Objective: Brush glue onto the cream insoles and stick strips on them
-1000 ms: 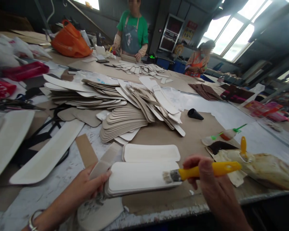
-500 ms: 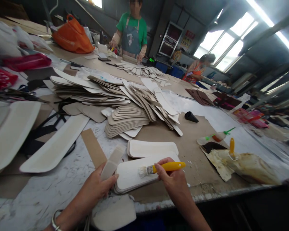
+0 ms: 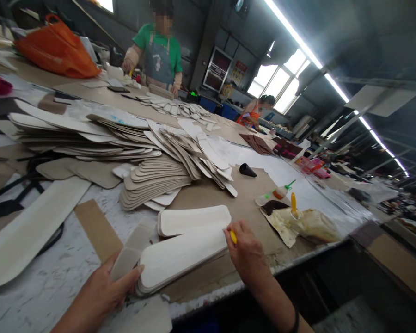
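Observation:
My left hand (image 3: 102,289) rests on the table at the near end of a small stack of white board pieces (image 3: 180,255), its fingers pressed against the stack's end and a grey strip (image 3: 129,252). My right hand (image 3: 244,252) is closed on a yellow-handled brush (image 3: 233,237) at the stack's far end; only a bit of the handle shows and the bristles are hidden. Another white piece (image 3: 194,218) lies just behind the stack.
Large fanned piles of beige and white board pieces (image 3: 152,152) cover the table's middle. A glue-soaked rag with a yellow brush (image 3: 300,222) and a small bottle (image 3: 280,190) lie to the right. A black cone (image 3: 247,170) sits beyond. Two people work farther back; the table edge runs close to me.
My right hand has drawn the brush back along the top piece to its right end. The view has swung right and the left hand stays on the stack's end.

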`<move>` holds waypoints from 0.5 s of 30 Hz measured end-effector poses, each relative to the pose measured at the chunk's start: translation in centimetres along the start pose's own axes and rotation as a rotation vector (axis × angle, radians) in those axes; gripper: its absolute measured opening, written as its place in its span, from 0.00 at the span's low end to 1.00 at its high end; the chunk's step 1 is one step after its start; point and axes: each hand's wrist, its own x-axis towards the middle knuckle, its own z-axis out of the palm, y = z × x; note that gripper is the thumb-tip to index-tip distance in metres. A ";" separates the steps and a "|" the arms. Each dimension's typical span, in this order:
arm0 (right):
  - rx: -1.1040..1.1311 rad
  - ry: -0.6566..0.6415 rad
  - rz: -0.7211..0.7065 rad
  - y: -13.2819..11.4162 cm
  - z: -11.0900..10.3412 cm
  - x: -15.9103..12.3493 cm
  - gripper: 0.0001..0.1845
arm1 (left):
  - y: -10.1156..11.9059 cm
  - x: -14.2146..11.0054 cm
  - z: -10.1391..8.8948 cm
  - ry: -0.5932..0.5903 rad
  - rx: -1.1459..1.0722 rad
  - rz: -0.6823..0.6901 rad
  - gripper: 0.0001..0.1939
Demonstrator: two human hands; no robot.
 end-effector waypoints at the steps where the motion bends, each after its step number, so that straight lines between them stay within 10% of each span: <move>1: 0.068 -0.025 -0.004 -0.6 0.2 -0.1 0.12 | 0.2 -0.1 0.0 0.035 0.010 0.014 0.25; 6: 0.781 -0.174 0.225 -3.8 0.2 0.2 0.16 | 1.9 -1.6 -0.5 0.096 0.016 0.126 0.22; 15: 1.243 -0.340 0.310 -8.0 2.1 0.1 0.22 | 3.8 -4.2 1.7 -0.380 -0.417 -0.097 0.34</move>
